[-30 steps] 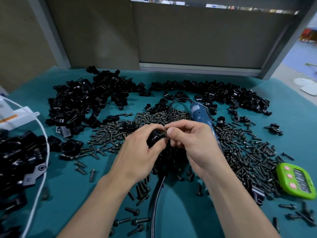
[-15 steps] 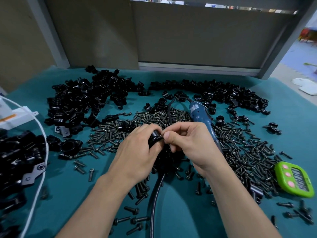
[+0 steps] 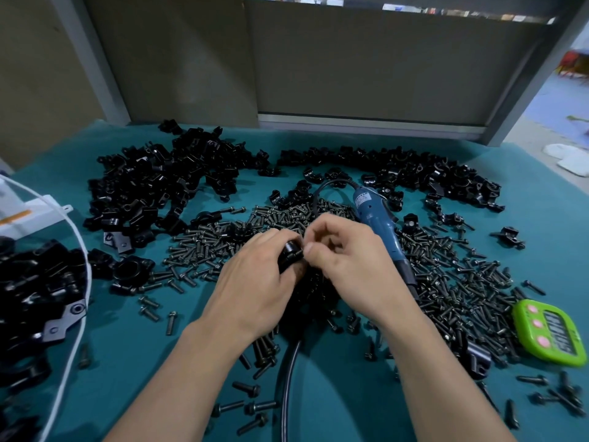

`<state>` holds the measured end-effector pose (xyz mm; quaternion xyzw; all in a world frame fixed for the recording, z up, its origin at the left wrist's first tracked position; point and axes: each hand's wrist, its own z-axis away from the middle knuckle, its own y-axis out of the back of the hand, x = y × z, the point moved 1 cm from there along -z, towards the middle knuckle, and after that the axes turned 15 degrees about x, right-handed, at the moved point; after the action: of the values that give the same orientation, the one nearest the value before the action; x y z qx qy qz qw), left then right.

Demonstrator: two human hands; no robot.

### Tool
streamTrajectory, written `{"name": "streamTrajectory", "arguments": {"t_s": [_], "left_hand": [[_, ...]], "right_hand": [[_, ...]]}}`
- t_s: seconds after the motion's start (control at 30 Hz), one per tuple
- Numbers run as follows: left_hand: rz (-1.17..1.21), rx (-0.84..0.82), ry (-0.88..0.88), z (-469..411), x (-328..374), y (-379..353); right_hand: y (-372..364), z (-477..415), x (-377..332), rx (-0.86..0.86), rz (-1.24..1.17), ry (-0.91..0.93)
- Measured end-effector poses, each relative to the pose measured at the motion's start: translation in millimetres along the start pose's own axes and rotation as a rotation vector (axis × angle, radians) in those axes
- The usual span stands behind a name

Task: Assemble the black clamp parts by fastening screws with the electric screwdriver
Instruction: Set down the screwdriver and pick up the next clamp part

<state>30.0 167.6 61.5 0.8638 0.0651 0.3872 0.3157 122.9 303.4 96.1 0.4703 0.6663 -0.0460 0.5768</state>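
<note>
The black clamp part (image 3: 290,252) sits gripped in the curled left hand (image 3: 255,283), while the right hand (image 3: 349,266) pinches bent fingers against its end, holding what I cannot tell.

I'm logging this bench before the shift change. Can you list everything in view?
clamp part: one, black, in the left hand
electric screwdriver: one, blue, lying on the table beside the right hand
screws: many, dark, strewn across mid-table
loose clamp parts: two heaps, black, far side
piled clamp pieces: one pile, black, left edge
timer: one, green, right edge
cable: one, black, between the forearms
box: one, white, far left
table cover: one, teal
left hand: grips the clamp part
right hand: fingers pinch at the clamp part's edge
</note>
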Motion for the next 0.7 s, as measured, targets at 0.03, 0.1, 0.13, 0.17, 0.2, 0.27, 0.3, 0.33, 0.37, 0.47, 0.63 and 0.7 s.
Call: {"name": "streamTrajectory", "arguments": {"t_s": [0.03, 0.1, 0.13, 0.17, 0.2, 0.27, 0.3, 0.33, 0.37, 0.47, 0.63, 0.7], "left_hand": [[-0.007, 0.000, -0.003, 0.4, 0.2, 0.3], [-0.011, 0.003, -0.010, 2.3, 0.5, 0.0], [-0.008, 0.004, -0.011, 3.7, 0.6, -0.7], [-0.002, 0.002, -0.011, 5.2, 1.3, -1.5], [0.005, 0.002, -0.010, 6.2, 2.2, -2.4], [0.011, 0.006, -0.013, 5.3, 3.1, -3.1], [0.009, 0.007, -0.010, 4.5, 3.6, -2.6], [0.010, 0.009, -0.006, 3.5, 3.6, -1.7], [0.011, 0.009, -0.003, 3.0, 3.4, -0.9], [0.009, -0.006, -0.008, 4.7, 4.0, -0.9], [0.019, -0.013, -0.042, 7.1, 6.0, 0.6], [0.025, -0.009, -0.048, 6.0, 5.3, 0.9]], "right_hand": [[1.5, -0.6, 0.3, -0.039, -0.022, 0.006], [1.7, -0.9, 1.3, -0.076, -0.029, 0.016], [0.7, -0.1, 1.0, -0.075, -0.008, 0.029], [-0.5, 0.8, 0.8, -0.059, 0.033, 0.056], [-1.4, 1.8, 0.8, -0.039, 0.084, 0.089], [-0.7, 1.8, 0.8, -0.001, 0.148, 0.133], [0.9, 1.9, 1.0, 0.008, 0.141, 0.134], [2.7, 1.7, 0.8, 0.004, 0.111, 0.125], [4.4, 1.6, 0.5, -0.016, 0.087, 0.119], [7.9, 1.6, -0.5, -0.104, 0.100, 0.168], [0.1, 1.9, 2.2, -0.092, 0.182, 0.135], [-0.2, 3.0, 1.8, -0.068, 0.181, 0.132]]}}
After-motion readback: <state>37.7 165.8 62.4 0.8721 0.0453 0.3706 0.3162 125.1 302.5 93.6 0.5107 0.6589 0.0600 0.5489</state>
